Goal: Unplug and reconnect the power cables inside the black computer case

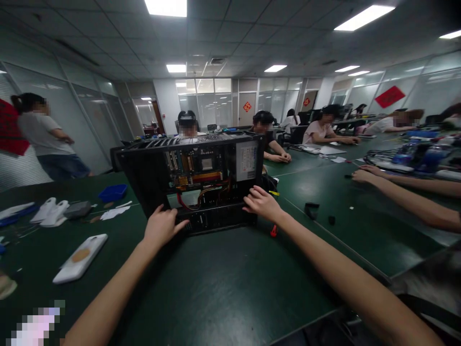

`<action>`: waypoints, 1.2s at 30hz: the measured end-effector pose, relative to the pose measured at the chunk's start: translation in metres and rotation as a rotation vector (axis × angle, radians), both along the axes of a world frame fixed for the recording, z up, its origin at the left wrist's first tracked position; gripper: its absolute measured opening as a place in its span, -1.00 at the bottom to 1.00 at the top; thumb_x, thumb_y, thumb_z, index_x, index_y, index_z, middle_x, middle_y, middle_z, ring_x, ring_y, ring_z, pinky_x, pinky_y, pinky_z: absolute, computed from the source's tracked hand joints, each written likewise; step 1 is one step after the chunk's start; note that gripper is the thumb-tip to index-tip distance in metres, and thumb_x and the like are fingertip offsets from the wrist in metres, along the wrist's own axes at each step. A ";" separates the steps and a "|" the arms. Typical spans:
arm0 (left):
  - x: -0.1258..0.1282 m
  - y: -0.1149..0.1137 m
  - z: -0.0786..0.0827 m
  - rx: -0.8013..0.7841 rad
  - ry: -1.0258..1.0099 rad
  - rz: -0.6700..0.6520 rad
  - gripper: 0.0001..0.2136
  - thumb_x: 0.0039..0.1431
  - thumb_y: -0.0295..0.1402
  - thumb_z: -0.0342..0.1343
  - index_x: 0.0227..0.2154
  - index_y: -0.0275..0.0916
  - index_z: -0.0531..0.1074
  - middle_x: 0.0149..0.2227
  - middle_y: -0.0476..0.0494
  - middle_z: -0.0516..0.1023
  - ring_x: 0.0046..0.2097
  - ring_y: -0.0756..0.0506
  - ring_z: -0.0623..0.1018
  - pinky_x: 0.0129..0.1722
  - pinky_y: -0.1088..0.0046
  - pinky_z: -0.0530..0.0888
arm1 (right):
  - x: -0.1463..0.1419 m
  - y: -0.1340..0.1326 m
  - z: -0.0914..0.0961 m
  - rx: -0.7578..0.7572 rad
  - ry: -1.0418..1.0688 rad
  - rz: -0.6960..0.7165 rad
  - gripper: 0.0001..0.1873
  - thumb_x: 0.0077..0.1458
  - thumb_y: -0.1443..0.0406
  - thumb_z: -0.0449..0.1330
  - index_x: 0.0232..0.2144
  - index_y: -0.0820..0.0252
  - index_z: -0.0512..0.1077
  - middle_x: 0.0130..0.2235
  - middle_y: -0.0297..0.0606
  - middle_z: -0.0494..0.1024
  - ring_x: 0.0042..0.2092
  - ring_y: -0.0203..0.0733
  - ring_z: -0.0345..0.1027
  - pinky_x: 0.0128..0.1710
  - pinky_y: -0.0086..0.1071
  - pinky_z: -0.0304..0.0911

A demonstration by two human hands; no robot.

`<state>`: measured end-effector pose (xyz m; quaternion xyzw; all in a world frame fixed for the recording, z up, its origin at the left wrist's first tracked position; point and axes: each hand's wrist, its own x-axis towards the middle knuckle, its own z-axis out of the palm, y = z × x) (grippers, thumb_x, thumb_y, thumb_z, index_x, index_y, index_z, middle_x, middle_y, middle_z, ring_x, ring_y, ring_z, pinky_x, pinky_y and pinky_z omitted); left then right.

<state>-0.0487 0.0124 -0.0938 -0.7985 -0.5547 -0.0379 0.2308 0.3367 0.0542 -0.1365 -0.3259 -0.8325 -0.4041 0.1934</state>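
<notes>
A black computer case (216, 214) stands before me on the green table, its open side facing me. Inside it I see a motherboard (192, 166), a bundle of coloured cables (203, 193) and a power supply (247, 161) with a white label at the right. My left hand (163, 227) grips the lower left edge, thumb stretched along the bottom rail and other fingertips partly hidden. At the lower right corner, my right hand (263, 205) holds the case, fingers bent against its frame. A small red object (274, 231) lies just right of the case.
On the left lie a white power bank-like object (81, 258), a blue tray (113, 192) and white paper pieces (114, 212). Small black parts (311, 210) are on the right. A co-worker's forearms (403, 194) rest on the table at right; other people sit farther back.
</notes>
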 end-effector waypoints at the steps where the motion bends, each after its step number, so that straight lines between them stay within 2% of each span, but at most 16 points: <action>1: 0.003 -0.003 -0.001 -0.026 -0.030 -0.013 -0.48 0.31 0.08 -0.10 -0.23 -0.31 0.52 -0.25 -0.33 0.63 -0.15 -0.26 0.62 0.19 0.15 0.31 | -0.002 0.001 -0.002 -0.007 0.002 -0.025 -0.57 0.34 0.07 0.04 -0.19 0.31 0.52 -0.31 -0.07 0.57 -0.04 -0.02 0.39 0.25 -0.11 0.10; 3: 0.007 -0.005 0.000 -0.096 -0.078 0.007 -0.57 0.28 -0.01 0.01 -0.14 -0.30 0.50 -0.14 -0.34 0.63 -0.10 -0.28 0.61 -0.02 0.21 0.45 | -0.008 0.001 -0.008 -0.021 0.004 -0.053 -0.47 0.30 -0.02 0.05 -0.13 0.38 0.51 -0.32 -0.08 0.55 -0.14 -0.02 0.40 0.25 -0.10 0.08; 6: 0.008 -0.003 0.003 -0.182 -0.099 0.115 -0.58 0.24 -0.06 0.07 -0.06 -0.31 0.49 -0.14 -0.37 0.63 -0.11 -0.35 0.61 -0.27 0.26 0.48 | -0.017 0.004 -0.020 -0.006 0.034 -0.040 -0.38 0.29 -0.08 0.02 -0.08 0.42 0.48 -0.28 -0.10 0.55 -0.23 -0.08 0.39 0.16 -0.17 0.15; 10: 0.010 -0.004 0.003 -0.197 -0.109 0.178 -0.53 0.22 0.03 0.07 -0.11 -0.30 0.53 -0.23 -0.39 0.64 -0.15 -0.39 0.62 -0.28 0.23 0.47 | -0.012 0.019 -0.033 0.049 0.069 0.065 -0.38 0.31 -0.09 -0.02 -0.11 0.37 0.49 -0.29 -0.13 0.56 -0.24 -0.12 0.38 0.11 -0.23 0.14; 16: 0.017 -0.011 0.000 -0.163 -0.094 0.123 -0.55 0.27 0.02 0.00 -0.14 -0.31 0.49 -0.23 -0.37 0.63 -0.15 -0.36 0.63 -0.26 0.25 0.48 | -0.003 0.038 -0.037 0.055 0.127 0.105 -0.38 0.28 -0.10 0.03 -0.12 0.35 0.51 -0.31 -0.13 0.58 -0.25 -0.11 0.39 0.12 -0.22 0.14; 20: 0.018 -0.014 0.004 -0.188 -0.092 0.138 -0.57 0.28 0.01 -0.01 -0.15 -0.30 0.48 -0.21 -0.36 0.63 -0.15 -0.34 0.62 -0.26 0.27 0.48 | -0.009 0.030 -0.034 -0.019 0.219 0.111 -0.44 0.27 -0.06 0.08 -0.12 0.34 0.51 -0.31 -0.11 0.58 -0.24 -0.10 0.41 0.13 -0.19 0.17; 25: 0.017 -0.027 0.004 -0.213 -0.119 0.112 -0.55 0.31 0.01 -0.08 -0.16 -0.31 0.46 -0.21 -0.36 0.62 -0.16 -0.35 0.62 -0.25 0.24 0.48 | -0.019 0.009 -0.029 -0.075 0.338 0.100 -0.59 0.30 0.04 0.11 -0.22 0.28 0.52 -0.35 -0.14 0.57 -0.27 -0.13 0.42 0.08 -0.20 0.21; 27: 0.017 -0.028 0.006 -0.214 -0.190 0.107 -0.48 0.32 0.05 -0.16 -0.08 -0.32 0.43 -0.17 -0.38 0.61 -0.13 -0.37 0.62 -0.21 0.20 0.48 | -0.021 0.003 -0.027 -0.075 0.358 0.081 -0.61 0.31 0.07 0.09 -0.22 0.28 0.52 -0.36 -0.15 0.56 -0.27 -0.13 0.41 0.09 -0.21 0.21; 30: 0.017 -0.014 0.015 -0.201 -0.414 0.206 -0.36 0.34 0.08 -0.31 0.18 -0.36 0.24 -0.07 -0.46 0.60 -0.07 -0.40 0.61 -0.15 0.16 0.48 | -0.023 -0.001 -0.024 -0.082 0.334 0.065 -0.61 0.33 0.07 0.06 -0.21 0.27 0.51 -0.35 -0.16 0.56 -0.26 -0.14 0.41 0.11 -0.21 0.20; 32: 0.016 0.009 0.022 -0.200 -0.519 0.322 -0.30 0.32 0.09 -0.33 0.23 -0.42 0.20 -0.09 -0.52 0.59 -0.05 -0.43 0.61 -0.14 0.13 0.48 | -0.023 -0.002 -0.022 -0.097 0.320 0.055 -0.59 0.33 0.06 0.04 -0.19 0.27 0.50 -0.32 -0.15 0.56 -0.24 -0.13 0.41 0.13 -0.20 0.20; 34: 0.016 0.037 0.026 -0.255 -0.527 0.379 -0.32 0.25 0.11 -0.20 0.10 -0.42 0.35 -0.09 -0.56 0.59 -0.06 -0.48 0.60 -0.15 0.11 0.49 | -0.023 -0.002 -0.020 -0.120 0.320 0.043 -0.57 0.34 0.04 0.04 -0.17 0.28 0.49 -0.31 -0.13 0.56 -0.23 -0.13 0.41 0.14 -0.18 0.19; 36: 0.016 0.060 0.026 -0.345 -0.541 0.355 -0.47 0.22 0.02 -0.11 -0.13 -0.37 0.50 -0.10 -0.56 0.60 -0.05 -0.49 0.59 -0.14 0.12 0.50 | -0.022 -0.002 -0.018 -0.148 0.321 0.039 -0.57 0.34 0.05 0.03 -0.16 0.29 0.49 -0.30 -0.13 0.57 -0.22 -0.12 0.42 0.15 -0.17 0.19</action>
